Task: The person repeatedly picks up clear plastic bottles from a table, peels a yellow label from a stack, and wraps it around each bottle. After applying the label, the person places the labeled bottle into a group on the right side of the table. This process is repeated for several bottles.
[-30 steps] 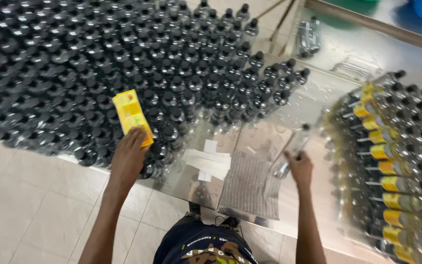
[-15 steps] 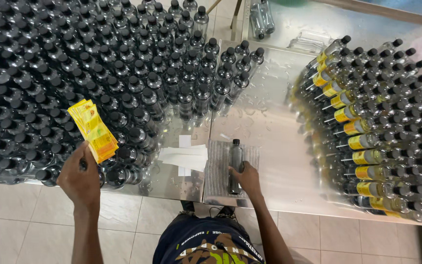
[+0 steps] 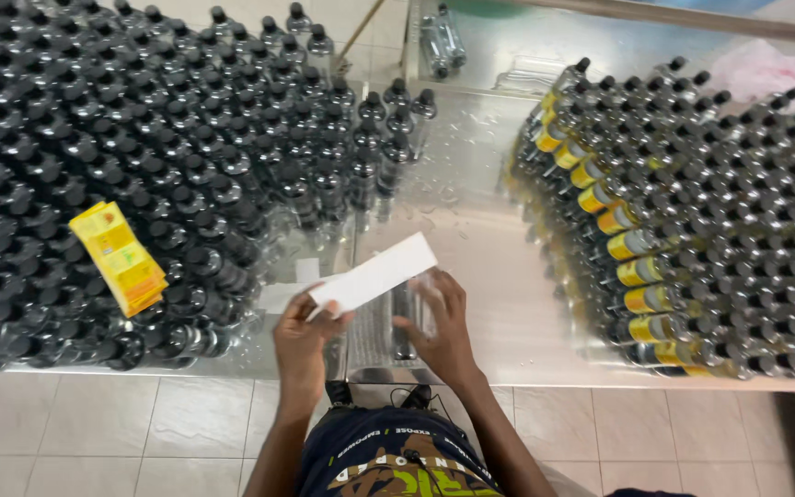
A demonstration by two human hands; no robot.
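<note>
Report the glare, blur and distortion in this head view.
Head view: even overhead light, soft shadows; the steel table mirrors bottles and shows pale glare near its far edge. The right hand and the white strip held by the left hand are slightly motion-blurred. Capped bottles lean outward toward the frame edges, a wide-angle effect.

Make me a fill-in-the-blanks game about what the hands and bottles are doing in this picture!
1. The left hand holds a white paper strip by its ____ end.
2. The clear plastic bottle under the right hand is lying ____ on the shiny metal table.
3. The yellow label stack rests on top of the black-capped ____.

Missing words: lower left; flat; bottles
</note>
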